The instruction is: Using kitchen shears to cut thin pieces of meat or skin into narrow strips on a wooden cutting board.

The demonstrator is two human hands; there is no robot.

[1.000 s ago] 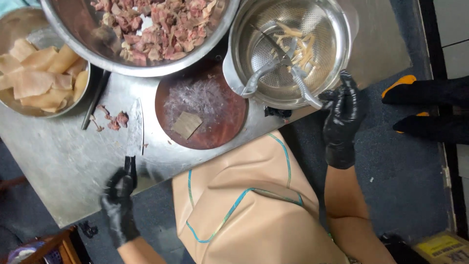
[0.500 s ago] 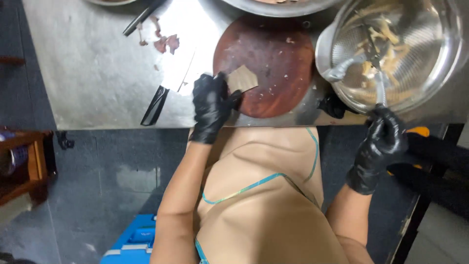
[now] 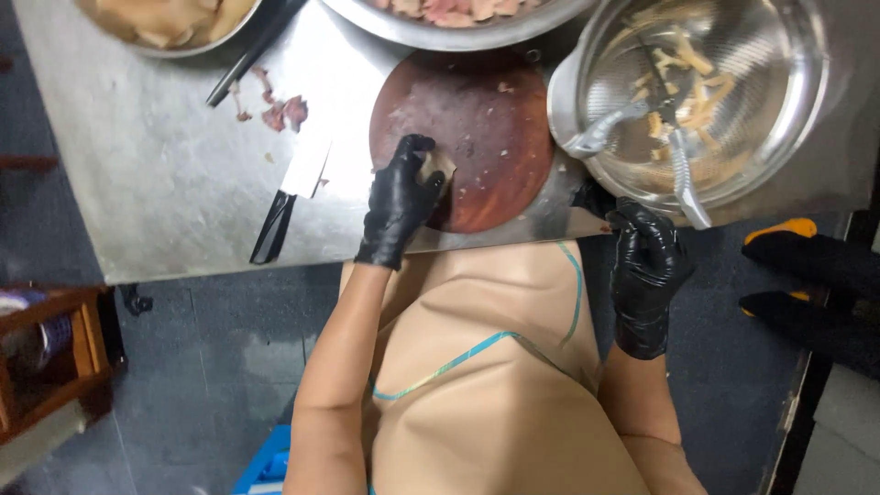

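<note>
My left hand point(image 3: 399, 197), in a black glove, is closed over a pale piece of meat point(image 3: 438, 165) on the round dark wooden chopping board point(image 3: 486, 119). The cleaver point(image 3: 293, 197) lies on the steel table point(image 3: 156, 174) just left of that hand, with nothing holding it. My right hand point(image 3: 646, 266), also gloved in black, sits with curled fingers at the table's near edge below a steel bowl point(image 3: 788, 110) that holds a mesh strainer, pale strips and tongs point(image 3: 683, 179). It grips nothing I can make out.
A large steel bowl of chopped pink meat point(image 3: 458, 14) stands behind the board. Another bowl with pale slices point(image 3: 174, 23) is at the far left. Meat scraps point(image 3: 284, 112) lie on the table. A wooden stool point(image 3: 55, 357) and a blue crate point(image 3: 266, 463) stand on the floor.
A second ago my left hand held the cleaver. It has since laid it on the table and taken hold of the pale piece on the board. My right hand dropped from the bowl's rim to the table edge.
</note>
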